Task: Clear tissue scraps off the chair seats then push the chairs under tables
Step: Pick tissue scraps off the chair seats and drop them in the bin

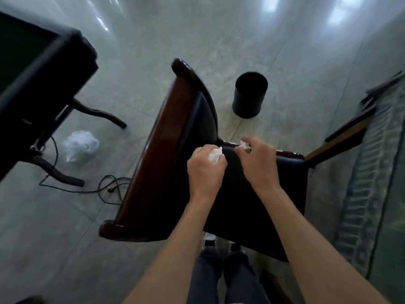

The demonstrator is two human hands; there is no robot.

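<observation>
A dark wooden chair [153,154] with a black padded seat [252,207] stands right in front of me, its backrest to the left. My left hand [205,170] hovers over the seat and grips a crumpled white tissue scrap [215,154]. My right hand [257,163], just beside it near the seat's far edge, pinches a second white tissue scrap [244,144]. No other scraps show on the visible part of the seat.
A black round bin [249,95] stands on the tiled floor beyond the chair. A dark table [37,84] with curved legs is at the left; a crumpled clear plastic bag [79,145] and a cable [105,187] lie near it. A patterned rug [368,183] runs along the right.
</observation>
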